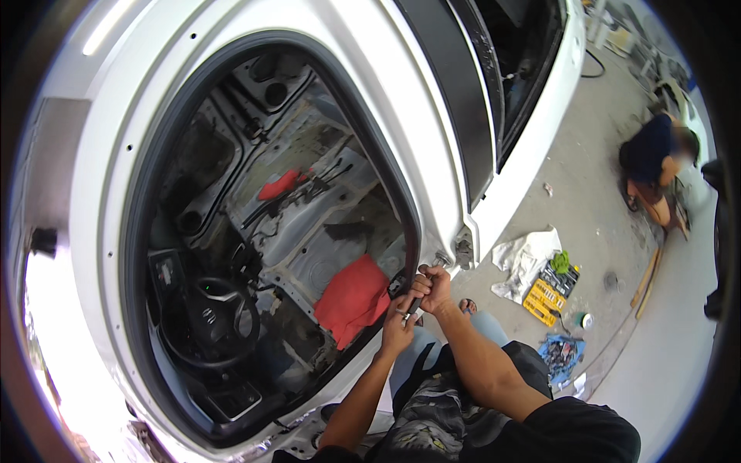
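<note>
My right hand (432, 288) is closed around the upper part of a dark-handled tool (413, 306) at the edge of the white car body (444, 170). My left hand (397, 324) grips the lower part of the same tool, just below and left of it. The tool's far end lies by a metal hinge area (463, 251), partly hidden by my fingers. The black rubber seal (407, 216) runs round the door opening next to both hands. Inside the stripped cabin, a red cloth (347, 301) lies near my hands and a steering wheel (208, 316) is at the lower left.
A yellow tool case (544, 302), a white cloth (517, 258) and a blue tray of small parts (557, 356) lie on the floor to my right. Another person (652, 158) crouches by a pale panel (683, 193) at far right. My legs and feet are below.
</note>
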Motion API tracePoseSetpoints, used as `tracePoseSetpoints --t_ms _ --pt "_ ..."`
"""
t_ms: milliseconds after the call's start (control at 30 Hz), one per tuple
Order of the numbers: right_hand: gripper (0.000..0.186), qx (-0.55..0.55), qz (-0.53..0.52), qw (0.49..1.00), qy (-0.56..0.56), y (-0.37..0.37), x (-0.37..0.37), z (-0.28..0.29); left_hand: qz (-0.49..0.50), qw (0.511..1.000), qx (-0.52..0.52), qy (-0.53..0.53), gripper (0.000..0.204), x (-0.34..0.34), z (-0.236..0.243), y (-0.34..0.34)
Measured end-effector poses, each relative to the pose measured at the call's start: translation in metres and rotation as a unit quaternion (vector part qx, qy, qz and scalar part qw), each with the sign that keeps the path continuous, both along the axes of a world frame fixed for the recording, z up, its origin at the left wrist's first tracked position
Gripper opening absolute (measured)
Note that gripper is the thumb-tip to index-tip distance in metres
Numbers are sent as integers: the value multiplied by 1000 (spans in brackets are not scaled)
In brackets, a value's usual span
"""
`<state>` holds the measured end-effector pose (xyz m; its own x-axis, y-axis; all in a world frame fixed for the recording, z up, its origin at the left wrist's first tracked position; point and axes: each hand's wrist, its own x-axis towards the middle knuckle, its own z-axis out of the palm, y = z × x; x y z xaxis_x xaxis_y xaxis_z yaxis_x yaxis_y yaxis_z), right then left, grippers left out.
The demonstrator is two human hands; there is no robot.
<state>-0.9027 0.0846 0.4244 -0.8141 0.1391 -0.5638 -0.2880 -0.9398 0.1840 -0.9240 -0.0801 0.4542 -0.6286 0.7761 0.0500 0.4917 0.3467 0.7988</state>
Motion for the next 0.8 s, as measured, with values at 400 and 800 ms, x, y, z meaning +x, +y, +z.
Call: tracePoseSetpoints --t_ms 400,800 --pt "22 202 8 957 -208 -33 13 18 -13 994 64 92 61 -58 -27 -21" --pt "55 148 -109 979 -88 -43 -4 0 -59 622 -272 -732 56 -68 -36 -23"
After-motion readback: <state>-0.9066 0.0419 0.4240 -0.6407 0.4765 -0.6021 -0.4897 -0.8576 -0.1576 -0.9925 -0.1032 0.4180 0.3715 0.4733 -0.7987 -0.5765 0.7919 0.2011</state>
